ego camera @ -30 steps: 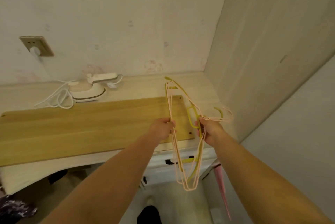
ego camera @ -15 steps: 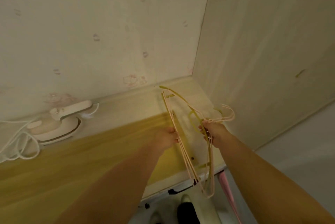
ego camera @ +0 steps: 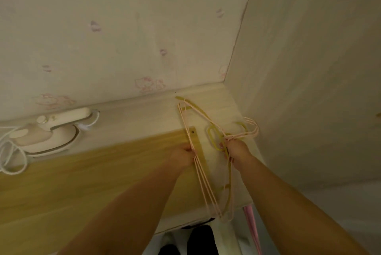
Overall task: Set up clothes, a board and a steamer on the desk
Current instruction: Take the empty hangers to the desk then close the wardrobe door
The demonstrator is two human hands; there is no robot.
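Matt grained wood board [ego camera: 99, 176], smooth glossy plastic steamer [ego camera: 47, 133], thin plastic-looking hangers [ego camera: 203, 180].

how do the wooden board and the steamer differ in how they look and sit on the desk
The wooden board is flat, long and yellow-brown with visible grain; the steamer is a rounded white body with a raised handle. The board lies along the front part of the desk, while the steamer sits behind it near the wall. The steamer trails a white cord; the board has none. Both rest on the desk, and neither is touched by the hands.

Both hands, left [ego camera: 183, 156] and right [ego camera: 237, 149], outstretched, fingers curled gripping
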